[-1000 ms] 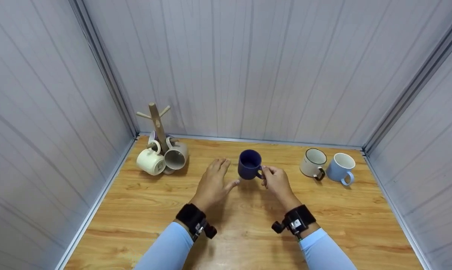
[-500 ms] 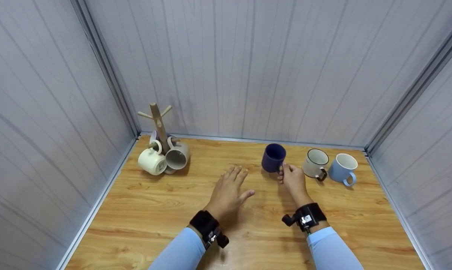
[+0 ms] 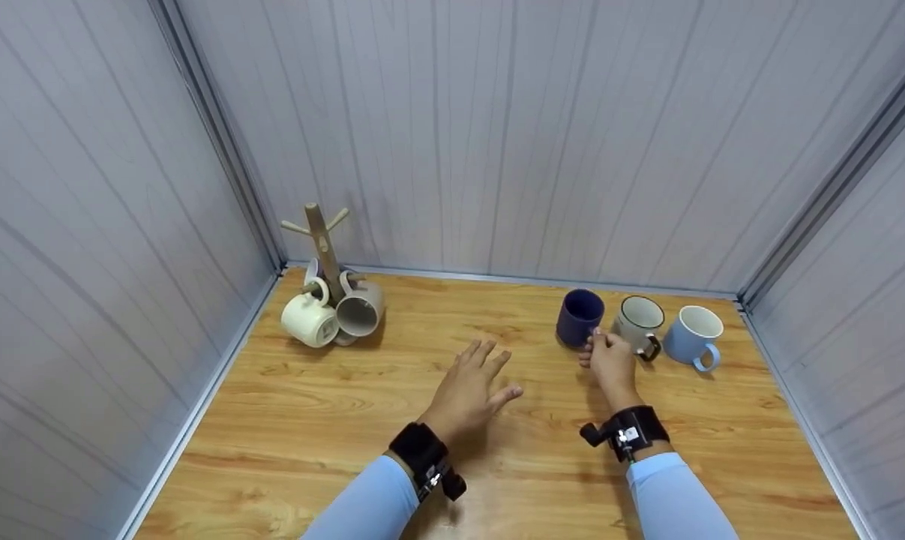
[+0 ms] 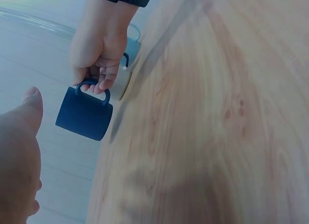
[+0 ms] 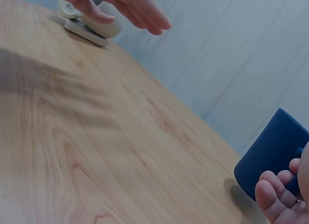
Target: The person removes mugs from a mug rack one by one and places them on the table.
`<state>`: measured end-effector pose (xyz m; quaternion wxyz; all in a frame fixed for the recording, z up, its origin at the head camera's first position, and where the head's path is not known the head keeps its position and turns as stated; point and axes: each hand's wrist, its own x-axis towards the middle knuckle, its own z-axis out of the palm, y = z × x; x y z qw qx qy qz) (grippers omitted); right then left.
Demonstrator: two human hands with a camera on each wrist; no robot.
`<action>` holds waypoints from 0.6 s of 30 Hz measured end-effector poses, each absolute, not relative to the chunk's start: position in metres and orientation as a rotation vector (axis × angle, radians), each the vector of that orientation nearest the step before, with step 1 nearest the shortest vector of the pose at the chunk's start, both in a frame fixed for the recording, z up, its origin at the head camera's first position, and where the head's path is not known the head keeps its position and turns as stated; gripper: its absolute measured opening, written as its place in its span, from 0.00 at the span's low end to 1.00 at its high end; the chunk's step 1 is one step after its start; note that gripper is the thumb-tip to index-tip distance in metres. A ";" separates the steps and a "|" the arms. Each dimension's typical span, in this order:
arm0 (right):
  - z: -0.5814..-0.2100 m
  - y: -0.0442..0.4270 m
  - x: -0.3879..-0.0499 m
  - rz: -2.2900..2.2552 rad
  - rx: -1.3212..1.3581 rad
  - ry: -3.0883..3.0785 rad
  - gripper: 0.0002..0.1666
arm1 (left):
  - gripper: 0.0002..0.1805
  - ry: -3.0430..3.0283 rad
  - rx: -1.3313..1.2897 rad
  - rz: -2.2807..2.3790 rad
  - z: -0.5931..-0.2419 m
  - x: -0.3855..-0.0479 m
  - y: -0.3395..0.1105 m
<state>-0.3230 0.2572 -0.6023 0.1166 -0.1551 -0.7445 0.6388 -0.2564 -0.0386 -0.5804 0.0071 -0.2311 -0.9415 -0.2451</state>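
The step in hand seems to be putting the dark blue mug [image 3: 578, 319] in its place at the end of the little row of mugs. The right hand [image 3: 611, 366] is the grip that has it: the fingers [image 5: 270, 195] are bent and pinch the handle [image 4: 107, 96]. The mug sits just past the fingertips, on the far side of the hand and a bit to the left, and its top points up. It is very low, close to the worktop [image 3: 332, 435], but I can't tell if its bottom touches the wood. Just to its right is the white mug with a dark rim [image 3: 632, 319], and next to that is the light blue mug [image 3: 684, 341]. The left hand [image 3: 467, 394] has its fingers spread wide over the worktop and holds nothing. I think the next move calls for keeping the mug straight, setting it down softly, and letting go of the handle without bumping the white mug. Well away on the left, the wooden mug tree [image 3: 323, 244] has a cream mug [image 3: 307, 322] and a grey mug [image 3: 370, 300] hanging on it.
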 end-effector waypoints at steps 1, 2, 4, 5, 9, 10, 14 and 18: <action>-0.602 0.259 -0.323 1.877 -0.462 -2.174 0.27 | 0.46 -2.942 -0.733 -0.768 -0.581 -0.255 -0.038; -0.602 0.260 -0.322 1.875 -0.470 -2.174 0.27 | 0.45 -2.943 -0.741 -0.764 -0.581 -0.255 -0.037; -0.602 0.262 -0.322 1.866 -0.483 -2.173 0.28 | 0.45 -2.942 -0.751 -0.748 -0.583 -0.254 -0.035; -0.602 0.263 -0.322 1.865 -0.490 -2.170 0.28 | 0.45 -2.944 -0.752 -0.750 -0.584 -0.254 -0.034; -0.602 0.264 -0.322 1.874 -0.504 -2.159 0.29 | 0.47 -2.956 -0.750 -0.762 -0.589 -0.252 -0.032; -0.603 0.264 -0.322 1.881 -0.505 -2.160 0.29 | 0.47 -2.958 -0.748 -0.763 -0.590 -0.252 -0.032; -0.605 0.262 -0.323 1.896 -0.502 -2.161 0.29 | 0.48 -2.964 -0.753 -0.738 -0.593 -0.250 -0.031; -0.608 0.261 -0.324 1.908 -0.517 -2.150 0.29 | 0.47 -2.953 -0.767 -0.704 -0.596 -0.251 -0.027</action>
